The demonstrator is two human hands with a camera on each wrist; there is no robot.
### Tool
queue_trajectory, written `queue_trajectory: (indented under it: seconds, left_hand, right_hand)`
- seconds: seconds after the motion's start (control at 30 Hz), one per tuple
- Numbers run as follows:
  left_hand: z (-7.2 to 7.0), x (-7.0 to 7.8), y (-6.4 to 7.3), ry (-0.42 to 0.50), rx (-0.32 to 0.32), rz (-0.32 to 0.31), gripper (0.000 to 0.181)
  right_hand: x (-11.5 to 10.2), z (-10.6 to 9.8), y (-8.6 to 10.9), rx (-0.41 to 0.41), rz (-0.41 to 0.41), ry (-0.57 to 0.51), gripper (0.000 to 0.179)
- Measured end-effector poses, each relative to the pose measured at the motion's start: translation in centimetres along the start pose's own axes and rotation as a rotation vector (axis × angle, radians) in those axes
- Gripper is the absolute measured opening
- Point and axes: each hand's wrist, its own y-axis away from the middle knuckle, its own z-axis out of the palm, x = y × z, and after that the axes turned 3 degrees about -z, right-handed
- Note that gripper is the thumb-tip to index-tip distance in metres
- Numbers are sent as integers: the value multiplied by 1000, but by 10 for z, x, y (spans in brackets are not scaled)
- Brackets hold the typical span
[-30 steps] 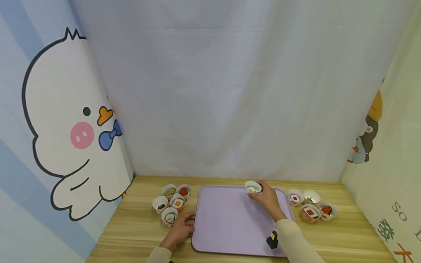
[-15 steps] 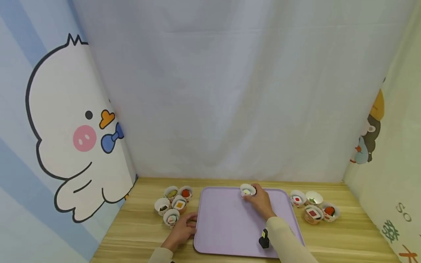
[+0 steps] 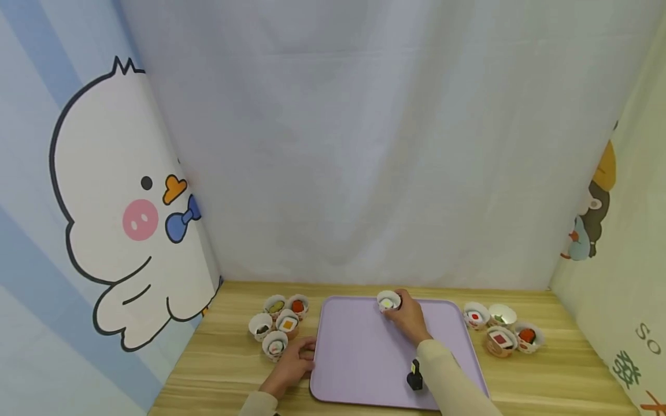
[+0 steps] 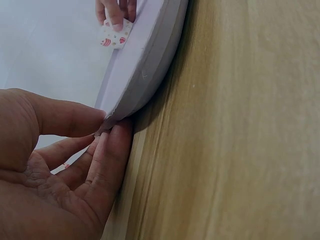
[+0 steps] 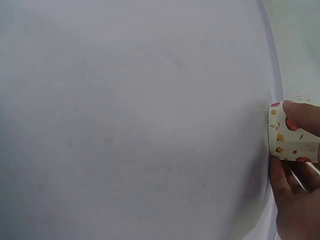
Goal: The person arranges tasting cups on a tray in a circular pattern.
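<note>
My right hand [image 3: 410,319] grips a small patterned paper cup [image 3: 388,301] by its side, thumb and fingers around it. A white piece with a yellow-green centre shows inside. In the right wrist view the cup [image 5: 292,132] has its base right at the surface of the lilac tray [image 5: 150,125], by the far rim. At the tray's left edge, my left hand [image 3: 294,363] pinches the rim; the left wrist view shows the thumb [image 4: 75,117] on one side of the rim and fingers on the other.
Left of the tray stand several cups [image 3: 275,345] with small food-like pieces in them. A second cluster of cups [image 3: 501,341] is on the right side of the wooden table [image 3: 208,381]. Fabric backdrops [image 3: 364,173] border the table behind and at both sides.
My right hand has carried the cup leftward and down to the tray's far edge, then nearly stopped. The left hand stays at the tray's left rim. The head view has shifted slightly.
</note>
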Motion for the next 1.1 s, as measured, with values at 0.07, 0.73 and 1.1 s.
queue_trajectory:
  seconds: [0.07, 0.73, 1.1]
  left_hand:
    - [0, 0, 0, -1, 4, 1, 63]
    - [-3, -2, -3, 6, 6, -14, 62]
    - [-3, -2, -2, 3, 10, -26, 63]
  right_hand:
    - [-1, 0, -1, -11, 7, -4, 58]
    - [-19, -27, 13, -3, -54, -51, 74]
    - [-35, -63, 35, 5, -114, -97, 70]
